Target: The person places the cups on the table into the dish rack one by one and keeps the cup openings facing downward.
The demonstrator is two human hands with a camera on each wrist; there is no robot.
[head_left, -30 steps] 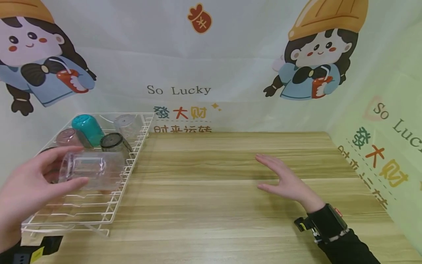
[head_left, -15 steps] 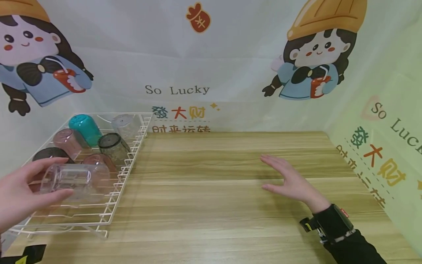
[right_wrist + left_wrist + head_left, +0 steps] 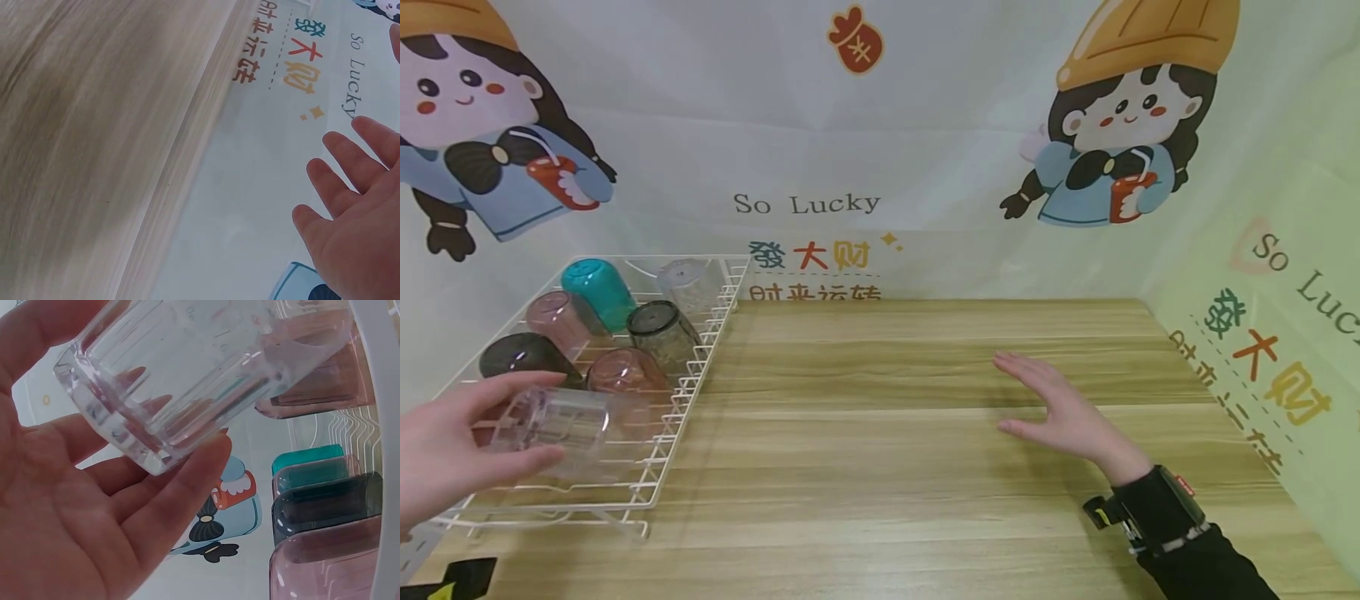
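My left hand (image 3: 471, 433) grips a clear plastic cup (image 3: 568, 425) by its base end, thumb on the near side and fingers on the far side. The cup lies sideways over the front part of a white wire rack (image 3: 658, 467), its mouth toward the right. In the left wrist view the cup (image 3: 169, 381) is tilted, its thick base near the palm. Whether it touches the rack cannot be told. My right hand (image 3: 1063, 417) hovers over the wooden table, holding nothing, fingers extended and thumb apart; the right wrist view shows that hand (image 3: 362, 219) with fingers spread.
Upside-down cups stand on the rack: teal (image 3: 598, 292), clear (image 3: 685, 283), mauve (image 3: 561, 321), smoky grey (image 3: 662, 333), dark (image 3: 527, 357) and pinkish brown (image 3: 625, 375). The wooden table (image 3: 880, 467) extends rightward from the rack. A printed cloth (image 3: 925, 150) hangs behind.
My left hand has brought the clear cup down and toward me, left of where it was, uncovering the dark and pinkish-brown cups. The right hand has shifted slightly right.
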